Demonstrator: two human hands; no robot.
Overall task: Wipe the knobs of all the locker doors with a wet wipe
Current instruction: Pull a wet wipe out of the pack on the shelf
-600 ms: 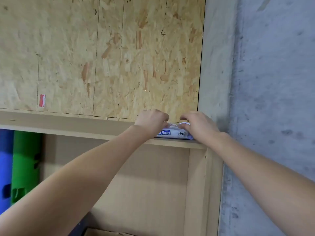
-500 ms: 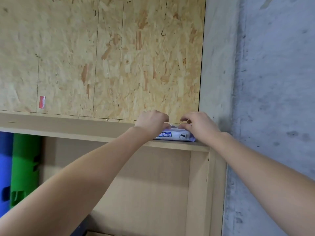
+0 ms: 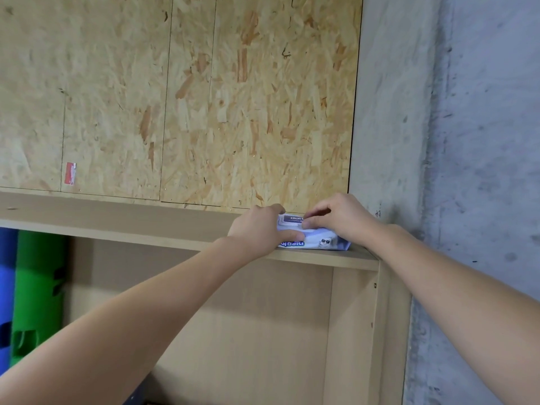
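Observation:
A white and purple pack of wet wipes (image 3: 321, 242) lies on top of a light wooden cabinet (image 3: 175, 226), near its right end. My left hand (image 3: 258, 229) grips the pack's left end, thumb along its front. My right hand (image 3: 340, 219) rests on the pack's right part, with its fingertips curled on the flip lid (image 3: 292, 220) on top. No wipe is out of the pack. No locker doors or knobs are in view.
A chipboard wall panel (image 3: 204, 97) rises behind the cabinet top. A bare concrete wall (image 3: 482, 141) runs along the right. Below the top is an open compartment (image 3: 248, 331); green (image 3: 38, 287) and blue (image 3: 7, 287) rolls stand at the left.
The view has tilted down slightly, so the pack's top and lid show more. My right fingers have shifted onto the lid. The pack stays in place.

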